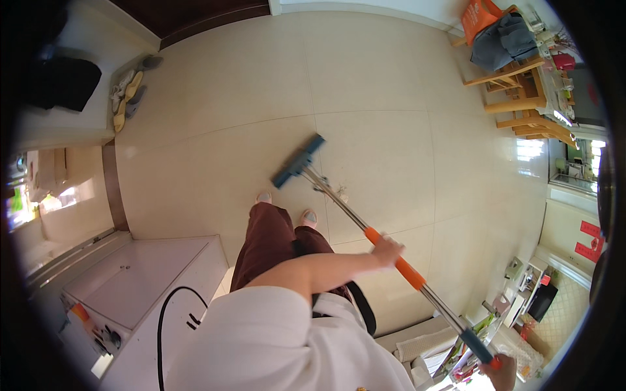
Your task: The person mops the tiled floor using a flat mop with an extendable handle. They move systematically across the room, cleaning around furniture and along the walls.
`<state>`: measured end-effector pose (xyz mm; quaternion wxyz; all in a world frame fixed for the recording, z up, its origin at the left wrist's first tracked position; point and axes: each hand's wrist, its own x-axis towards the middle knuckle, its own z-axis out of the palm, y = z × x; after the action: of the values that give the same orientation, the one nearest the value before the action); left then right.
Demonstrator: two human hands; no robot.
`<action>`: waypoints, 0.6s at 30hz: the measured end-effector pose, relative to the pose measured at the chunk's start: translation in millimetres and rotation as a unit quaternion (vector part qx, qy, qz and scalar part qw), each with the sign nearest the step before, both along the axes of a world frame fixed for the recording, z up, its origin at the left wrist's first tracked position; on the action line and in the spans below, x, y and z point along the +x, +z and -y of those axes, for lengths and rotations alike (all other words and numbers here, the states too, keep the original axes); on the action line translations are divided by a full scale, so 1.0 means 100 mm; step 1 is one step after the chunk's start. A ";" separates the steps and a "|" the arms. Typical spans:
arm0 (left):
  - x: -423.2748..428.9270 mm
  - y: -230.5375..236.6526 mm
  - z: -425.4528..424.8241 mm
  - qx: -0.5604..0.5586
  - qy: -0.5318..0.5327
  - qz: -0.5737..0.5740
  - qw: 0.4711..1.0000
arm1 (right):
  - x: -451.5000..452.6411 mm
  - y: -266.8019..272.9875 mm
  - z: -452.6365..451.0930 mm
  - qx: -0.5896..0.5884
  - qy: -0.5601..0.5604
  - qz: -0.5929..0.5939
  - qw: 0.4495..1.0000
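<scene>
My left hand (388,251) is closed around the orange grip of a sponge mop's steel pole (342,205), with the arm reaching across my body. At lower right, my right hand (501,372) holds the pole's upper end, by the dark blue and red handle tip. The wide blue-grey mop head (298,161) lies slanted on the beige tiled floor, ahead of my feet, and looks slightly blurred. A small patch of hair-like or dusty debris (342,193) lies on the tiles just right of the pole.
Slippers and shoes (128,100) line the left wall. Wooden chairs (513,78) and a laden table stand at upper right. A pinkish-white cabinet (146,283) is at lower left, with a black cable (160,317) near me. A couch edge (425,337) lies behind at right.
</scene>
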<state>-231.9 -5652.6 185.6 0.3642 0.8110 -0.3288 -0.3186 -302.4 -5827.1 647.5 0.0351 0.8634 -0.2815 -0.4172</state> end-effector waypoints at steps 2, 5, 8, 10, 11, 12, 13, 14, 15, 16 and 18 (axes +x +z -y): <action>-0.23 0.31 0.37 0.002 -0.089 -0.032 0.996 | -0.26 0.31 0.07 -0.012 0.010 0.007 1.000; -0.30 0.48 0.48 -0.021 -0.167 -0.074 0.983 | -0.51 0.53 0.26 -0.019 0.040 0.016 0.999; -0.30 0.42 0.55 -0.003 -0.158 -0.051 0.986 | -0.61 0.53 0.48 0.000 0.074 0.032 0.997; -0.21 0.20 0.36 0.026 -0.124 -0.038 0.991 | -0.58 0.35 0.64 0.032 0.104 0.042 0.993; -0.08 0.05 0.18 0.040 -0.105 -0.042 0.993 | -0.48 0.17 0.72 0.060 0.124 0.043 0.989; 0.09 -0.04 0.00 0.051 -0.086 -0.045 0.994 | -0.34 -0.04 0.75 0.088 0.137 0.040 0.986; 0.23 -0.06 -0.25 0.062 -0.055 -0.035 0.996 | -0.21 -0.26 0.72 0.106 0.139 0.038 0.984; 0.35 -0.07 -0.57 0.072 -0.027 -0.027 0.997 | -0.07 -0.46 0.54 0.123 0.108 0.027 0.986; 0.44 -0.13 -0.90 0.093 0.008 -0.023 0.995 | 0.12 -0.67 0.37 0.141 0.082 0.014 0.987; 0.52 -0.25 -1.22 0.115 0.041 -0.019 0.992 | 0.25 -0.95 0.13 0.172 0.046 0.072 0.981; 0.64 -0.69 -1.83 0.170 0.090 0.014 0.981 | 0.47 -1.41 -0.45 0.212 0.046 0.107 0.970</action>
<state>-167.9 -5469.3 116.4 0.2439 0.8919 -0.2004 -0.3238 -255.0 -5781.7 506.7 -0.1600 0.9027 -0.1482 -0.3709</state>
